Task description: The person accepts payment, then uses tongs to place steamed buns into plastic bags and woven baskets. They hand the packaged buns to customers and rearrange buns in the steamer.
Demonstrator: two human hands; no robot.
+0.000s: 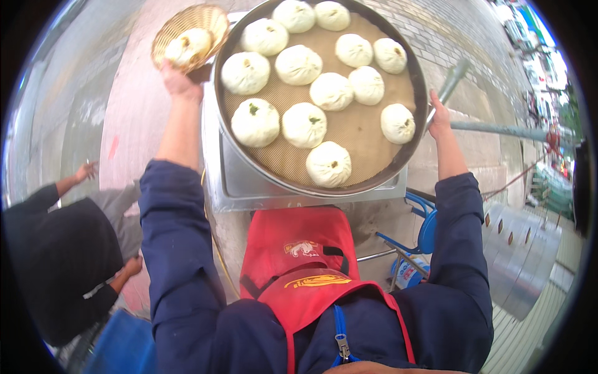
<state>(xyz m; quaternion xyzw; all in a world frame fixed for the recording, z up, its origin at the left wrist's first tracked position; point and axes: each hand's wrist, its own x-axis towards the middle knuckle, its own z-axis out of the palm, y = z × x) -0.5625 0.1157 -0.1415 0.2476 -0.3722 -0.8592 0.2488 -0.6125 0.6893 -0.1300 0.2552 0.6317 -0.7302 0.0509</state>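
Note:
My left hand (182, 85) grips the near edge of a small wicker basket (216, 28), left of a large round steamer tray (275, 167). Inside the basket are steamed buns (189, 46), partly overlapping. My right hand (439, 114) is closed around the metal handle (430, 114) at the tray's right rim. Several white pleated buns (299, 64) sit spread over the tray's brown mesh liner (359, 133); some show green or brown filling at the top. Beneath the tray is a stainless steel worktop (233, 184); whether the tray touches it cannot be told.
A person in dark clothes (65, 262) is at the left, near a blue surface (124, 346). Grey metal poles (500, 130) extend on the right. Below them are a blue chair (426, 229), a bucket (409, 271) and a metal panel (518, 262). My red apron (303, 229) hangs before the worktop.

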